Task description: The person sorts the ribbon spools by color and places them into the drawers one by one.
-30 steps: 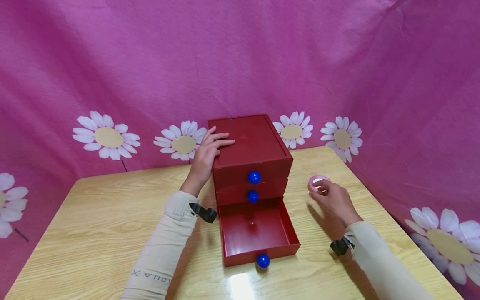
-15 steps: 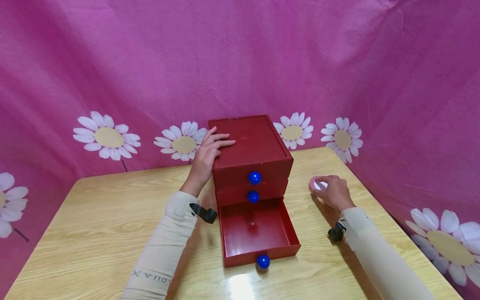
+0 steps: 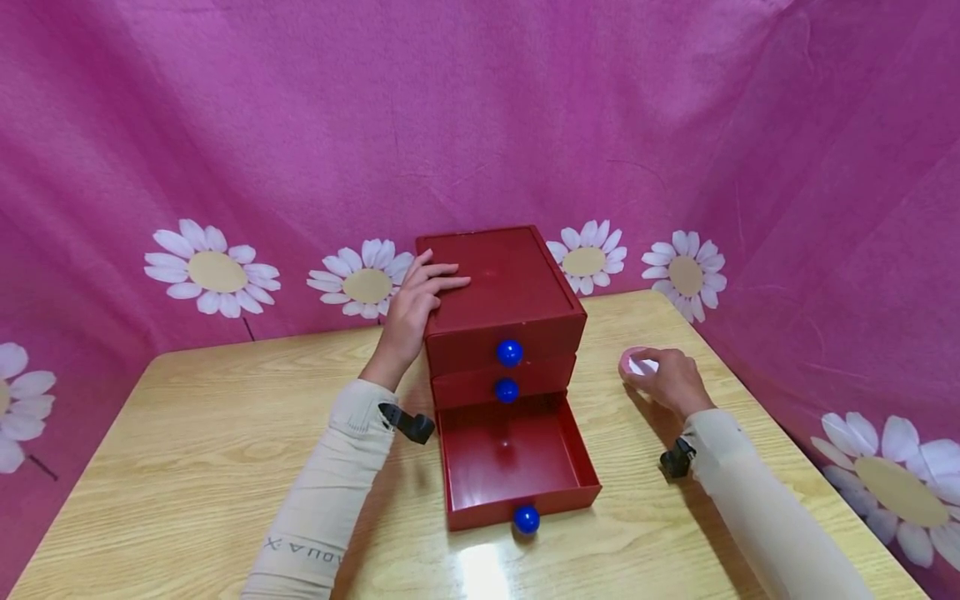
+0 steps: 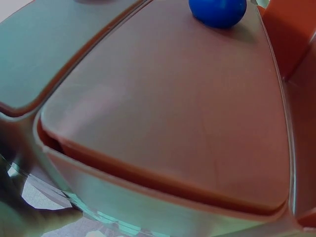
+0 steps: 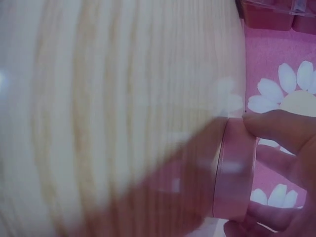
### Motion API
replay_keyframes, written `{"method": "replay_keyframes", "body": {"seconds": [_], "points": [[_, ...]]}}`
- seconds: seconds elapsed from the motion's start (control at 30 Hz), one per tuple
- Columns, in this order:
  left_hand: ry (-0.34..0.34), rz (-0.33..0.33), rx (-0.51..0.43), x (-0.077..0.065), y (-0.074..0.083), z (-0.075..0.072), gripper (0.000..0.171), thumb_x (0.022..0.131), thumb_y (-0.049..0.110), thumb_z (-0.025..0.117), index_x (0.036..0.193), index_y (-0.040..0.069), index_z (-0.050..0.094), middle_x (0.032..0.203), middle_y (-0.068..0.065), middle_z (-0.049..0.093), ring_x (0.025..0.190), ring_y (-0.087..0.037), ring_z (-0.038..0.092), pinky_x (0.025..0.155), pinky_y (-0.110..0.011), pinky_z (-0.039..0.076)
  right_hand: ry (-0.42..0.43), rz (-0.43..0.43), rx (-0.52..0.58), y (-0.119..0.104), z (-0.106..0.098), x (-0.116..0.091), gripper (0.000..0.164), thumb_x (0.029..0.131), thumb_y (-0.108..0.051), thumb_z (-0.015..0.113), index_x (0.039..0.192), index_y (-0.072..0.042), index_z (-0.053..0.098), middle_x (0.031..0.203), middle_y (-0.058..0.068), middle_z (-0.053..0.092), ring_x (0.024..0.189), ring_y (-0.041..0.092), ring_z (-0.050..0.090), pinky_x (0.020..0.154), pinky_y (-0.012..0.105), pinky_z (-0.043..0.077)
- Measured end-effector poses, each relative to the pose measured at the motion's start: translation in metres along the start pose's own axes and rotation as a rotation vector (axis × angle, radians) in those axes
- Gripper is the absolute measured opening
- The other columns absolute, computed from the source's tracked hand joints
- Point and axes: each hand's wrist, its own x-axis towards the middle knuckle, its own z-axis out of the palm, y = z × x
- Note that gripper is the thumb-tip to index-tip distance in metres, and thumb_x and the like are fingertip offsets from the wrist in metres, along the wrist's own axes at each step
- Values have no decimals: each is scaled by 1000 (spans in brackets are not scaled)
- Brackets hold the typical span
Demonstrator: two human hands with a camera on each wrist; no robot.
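Observation:
A red drawer cabinet [image 3: 495, 283] with blue ball knobs stands at mid-table in the head view. Its bottom drawer [image 3: 517, 458] is pulled out and has nothing inside; the two upper drawers are in. My left hand [image 3: 411, 312] rests on the cabinet's top left edge, fingers spread over the top. Right of the cabinet, my right hand [image 3: 667, 379] holds a small, round, pink disc-shaped case [image 3: 627, 363] with a white face. In the right wrist view the thumb and fingers grip the pink case [image 5: 234, 170] from opposite sides, its flat side near the wooden table.
The wooden table [image 3: 225, 442] reaches back to a pink cloth backdrop [image 3: 480, 117] printed with white daisies. The open drawer's blue knob [image 3: 527, 520] juts toward the front. A black strap with a small camera [image 3: 678, 458] sits on the right wrist.
My right hand has moved slightly forward and closed its fingers around the pink case, which has hardly shifted. The left hand and the cabinet stay as they were.

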Motion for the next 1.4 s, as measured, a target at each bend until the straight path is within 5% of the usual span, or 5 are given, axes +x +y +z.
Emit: {"method": "replay_keyframes", "body": {"seconds": [0.63, 1.07, 1.4], "points": [[-9, -34, 38, 0, 3, -1, 48, 86, 6, 33, 114, 6, 72, 131, -8, 57, 144, -21, 21, 117, -41, 12, 19, -80, -51, -6, -10, -23, 59, 81, -46, 71, 123, -5, 63, 117, 25, 61, 99, 36, 52, 81, 48, 46], [-10, -35, 31, 0, 3, 1, 48, 86, 5, 33, 114, 5, 72, 131, -9, 58, 144, -21, 21, 117, -39, 12, 180, -377, -15, -43, -27, -77, 48, 74, -32, 82, 111, -3, 71, 108, 20, 68, 97, 35, 59, 78, 47, 47], [0, -42, 35, 0, 3, 0, 48, 86, 6, 34, 113, 7, 73, 131, -7, 58, 144, -20, 21, 117, -38, 13, 142, -485, 9, -88, -15, -115, 48, 69, -26, 84, 111, -8, 71, 116, 16, 63, 102, 34, 57, 78, 50, 54]]}}
